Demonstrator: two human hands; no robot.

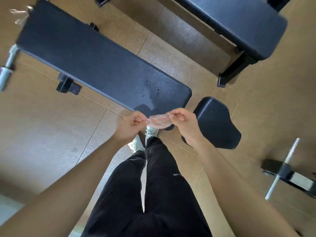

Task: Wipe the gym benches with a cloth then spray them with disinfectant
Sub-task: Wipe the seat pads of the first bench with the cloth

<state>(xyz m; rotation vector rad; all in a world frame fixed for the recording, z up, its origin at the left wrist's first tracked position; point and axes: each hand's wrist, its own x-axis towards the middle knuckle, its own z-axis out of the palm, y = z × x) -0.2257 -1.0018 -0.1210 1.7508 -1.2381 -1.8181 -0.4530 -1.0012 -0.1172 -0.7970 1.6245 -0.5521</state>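
A long dark blue padded bench [95, 60] runs from the upper left down to the centre, with wet droplets near its close end. Just below that end I hold a small pale pink cloth [159, 121] stretched between both hands. My left hand [131, 125] pinches its left edge and my right hand [183, 124] pinches its right edge. The cloth hangs in the air, apart from the bench. A second dark bench [239, 23] lies at the upper right. No spray bottle is in view.
A small separate dark seat pad [217, 122] sits right of my right hand. A black bench foot [68, 84] juts out on the left. A barbell end [6, 67] lies at far left, and a metal bar on a frame [283, 168] at right. Brown rubber floor tiles surround my legs.
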